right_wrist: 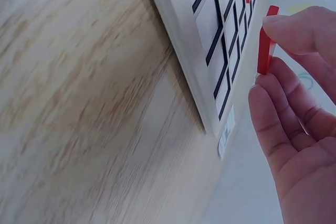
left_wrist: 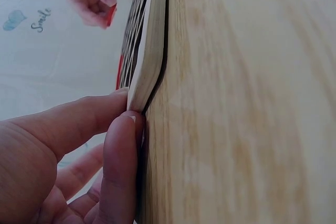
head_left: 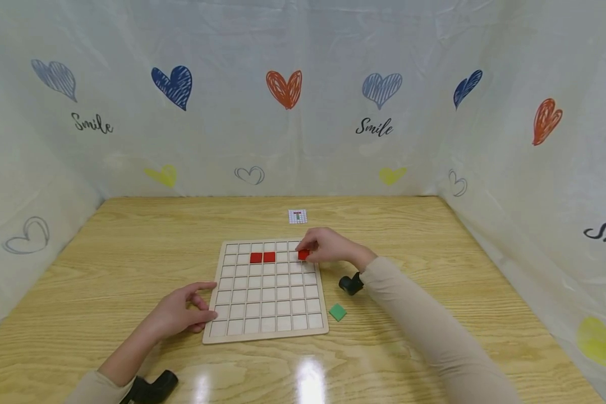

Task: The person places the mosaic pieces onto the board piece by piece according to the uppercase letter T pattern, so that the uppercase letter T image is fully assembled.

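A pale wooden grid board [head_left: 262, 338] lies on the table. Two red square tiles [head_left: 262, 257] sit side by side in an upper row of its cells. Above the same row, toward the right edge, my right hand [head_left: 329, 247] pinches another red square tile [right_wrist: 266, 43] between thumb and fingers. In the right wrist view that tile is held on edge, apart from the board. My left hand [head_left: 178, 310] touches the board's left edge with its thumb and a finger, spread apart along it. A green square tile [head_left: 338, 312] lies just right of the board.
Behind the board lies a small card [head_left: 298, 216] printed with a grid pattern. Black devices [head_left: 352, 284] are worn at both wrists. A white curtain [head_left: 328, 146] with hearts and lettering encloses the back and sides of the wooden table [head_left: 146, 241].
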The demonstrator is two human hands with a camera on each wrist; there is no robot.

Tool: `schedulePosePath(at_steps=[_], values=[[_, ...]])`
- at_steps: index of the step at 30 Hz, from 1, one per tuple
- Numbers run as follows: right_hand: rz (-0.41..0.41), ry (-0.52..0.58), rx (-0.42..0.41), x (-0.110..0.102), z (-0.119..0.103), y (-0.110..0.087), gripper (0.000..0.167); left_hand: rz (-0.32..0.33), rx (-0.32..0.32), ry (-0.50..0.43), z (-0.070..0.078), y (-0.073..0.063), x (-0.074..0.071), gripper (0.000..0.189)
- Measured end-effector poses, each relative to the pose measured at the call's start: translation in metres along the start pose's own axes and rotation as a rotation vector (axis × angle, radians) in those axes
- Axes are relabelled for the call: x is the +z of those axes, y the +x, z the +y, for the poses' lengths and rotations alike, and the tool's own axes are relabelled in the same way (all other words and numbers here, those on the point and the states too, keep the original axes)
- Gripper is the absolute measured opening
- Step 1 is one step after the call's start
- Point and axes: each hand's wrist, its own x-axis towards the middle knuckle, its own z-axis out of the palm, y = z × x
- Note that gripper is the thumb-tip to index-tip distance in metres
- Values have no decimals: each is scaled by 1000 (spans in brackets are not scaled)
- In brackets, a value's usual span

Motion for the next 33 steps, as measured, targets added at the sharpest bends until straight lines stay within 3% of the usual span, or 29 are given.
schedulePosePath(at_steps=[13,28,33], values=[[-25,15,-45,11,-6,19,27,6,2,-1,-1,-1,0,70],[-46,12,-51,21,-10,39,27,2,-3,4,1,-3,-1,69],[-60,-11,-18,23,-10,43,27,-7,4,1,1,-4,-1,69]])
